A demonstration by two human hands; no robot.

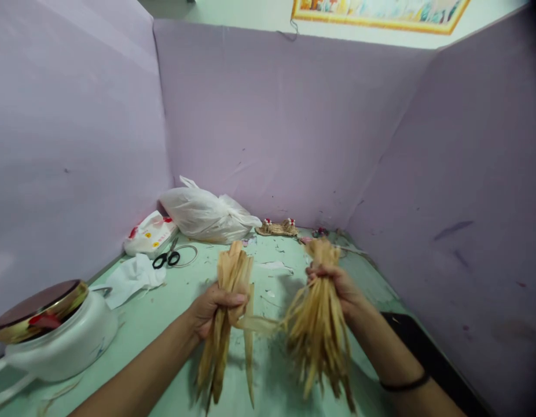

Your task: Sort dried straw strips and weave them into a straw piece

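My left hand is closed round a bundle of dry, straw-coloured husk strips, with ends poking up above the fist and hanging below it. A fuller bundle of similar strips hangs from my right hand, whose fingers wrap round it near the top. One pale strip stretches across the gap between the two bundles; which bundle it belongs to I cannot tell. Both bundles are held over the pale green tabletop.
Behind my hands lie a white plastic bag, a tissue pack, black-handled scissors and a woven piece with red-and-white bits. A lidded white pot stands at left, near a crumpled tissue. A black flat object is at right. Purple panels enclose the table.
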